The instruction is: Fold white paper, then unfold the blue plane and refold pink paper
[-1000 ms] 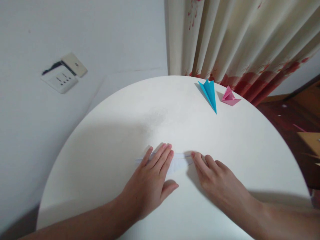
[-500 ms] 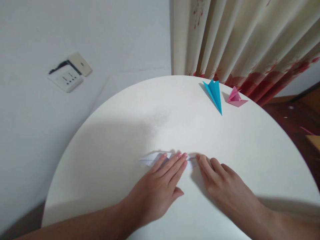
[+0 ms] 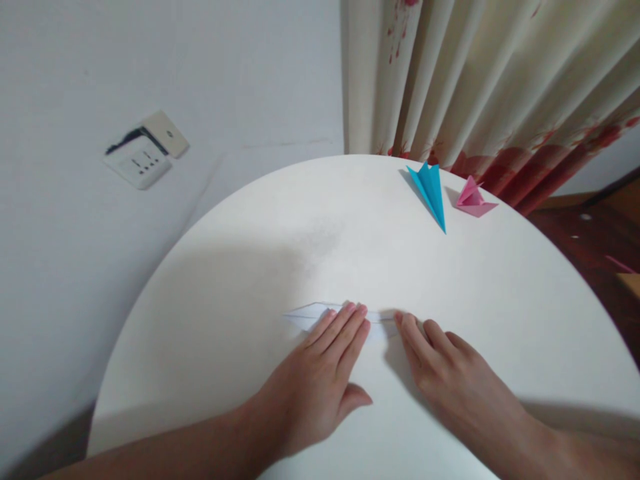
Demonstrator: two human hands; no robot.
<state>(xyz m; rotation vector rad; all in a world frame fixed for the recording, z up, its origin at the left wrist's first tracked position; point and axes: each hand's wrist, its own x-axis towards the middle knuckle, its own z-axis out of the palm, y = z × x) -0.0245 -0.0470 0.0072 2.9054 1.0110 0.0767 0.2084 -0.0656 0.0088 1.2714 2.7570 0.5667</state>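
A narrow folded sheet of white paper [image 3: 305, 315] lies flat on the white table, its left end tapering to a point and a crease running lengthwise. Across its middle, my left hand [image 3: 325, 373] is laid flat with the fingers stretched out and the thumb apart. My right hand [image 3: 440, 360] is closed at the paper's right end, thumb and index finger pinching it there. That end of the paper is partly hidden by the fingers.
At the far right of the round white table [image 3: 240, 220] lie a blue folded-paper plane [image 3: 431, 193] and a pink folded-paper piece [image 3: 475, 199]. Behind stands a patterned curtain [image 3: 480, 87]. A wall socket [image 3: 140, 162] is on the left wall.
My left hand's fingers have drawn slightly closer together and uncovered more of the paper near the right hand. My right hand keeps its pinch. The view has shifted a little.
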